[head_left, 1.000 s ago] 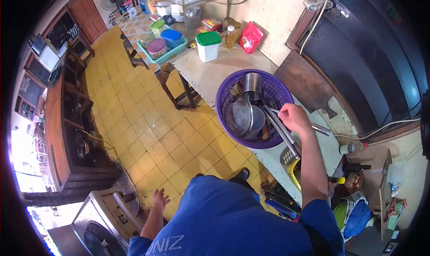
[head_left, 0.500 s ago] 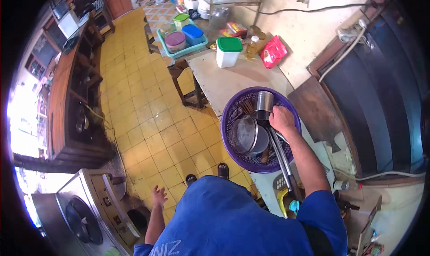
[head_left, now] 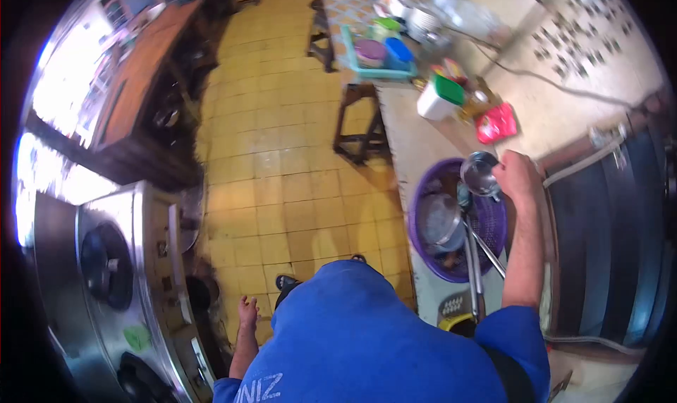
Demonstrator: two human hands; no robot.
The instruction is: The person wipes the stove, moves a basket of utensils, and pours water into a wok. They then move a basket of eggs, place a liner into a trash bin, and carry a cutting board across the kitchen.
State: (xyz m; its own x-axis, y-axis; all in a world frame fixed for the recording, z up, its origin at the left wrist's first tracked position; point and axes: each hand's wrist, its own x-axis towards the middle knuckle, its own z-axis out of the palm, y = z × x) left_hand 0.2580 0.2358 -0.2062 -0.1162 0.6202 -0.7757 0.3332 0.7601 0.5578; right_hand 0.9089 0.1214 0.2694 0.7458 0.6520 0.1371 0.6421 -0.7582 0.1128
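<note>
My right hand is closed on a metal mug, tilted so its round opening faces me, over the far right rim of a purple basket. Inside the basket lies a pot or bowl-shaped vessel. Long metal handles stick out over the near rim toward me. Low at my left side hangs my left hand, its fingers apart and holding nothing, nearest the metal stove.
The basket stands on a pale table. Farther along it are a white container with a green lid, a red packet and a teal tray of tubs. Yellow tiled floor runs between table and wooden counter.
My right hand has raised the metal mug out of the basket and turned its opening toward me. My view has swung left. My left hand stays low and open.
</note>
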